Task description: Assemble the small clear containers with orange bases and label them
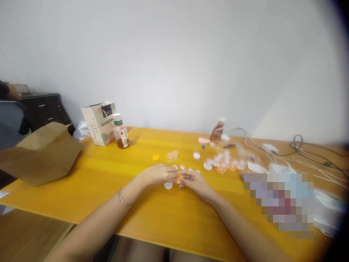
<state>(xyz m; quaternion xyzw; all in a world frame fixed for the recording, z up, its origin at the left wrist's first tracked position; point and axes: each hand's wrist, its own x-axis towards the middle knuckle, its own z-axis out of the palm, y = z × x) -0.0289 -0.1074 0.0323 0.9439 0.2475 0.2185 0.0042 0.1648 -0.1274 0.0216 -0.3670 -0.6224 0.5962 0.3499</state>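
Both my hands meet over the middle of the yellow table (152, 214). My left hand (159, 174) and my right hand (194, 182) pinch a small orange piece (179, 178) between their fingertips. A small white round cap (168, 185) lies on the table just below my left hand. Several small white rings (186, 169) lie just beyond my fingers. A silver bracelet (123, 199) sits on my left wrist.
A heap of orange and white caps (225, 163) lies to the right, with a yellow cap (155, 157) and clear cups (172, 155) behind my hands. Two drink bottles (120, 131) (217, 131), a paper bag (98, 122), a brown bag (40, 153) and cables (302, 153) ring the table.
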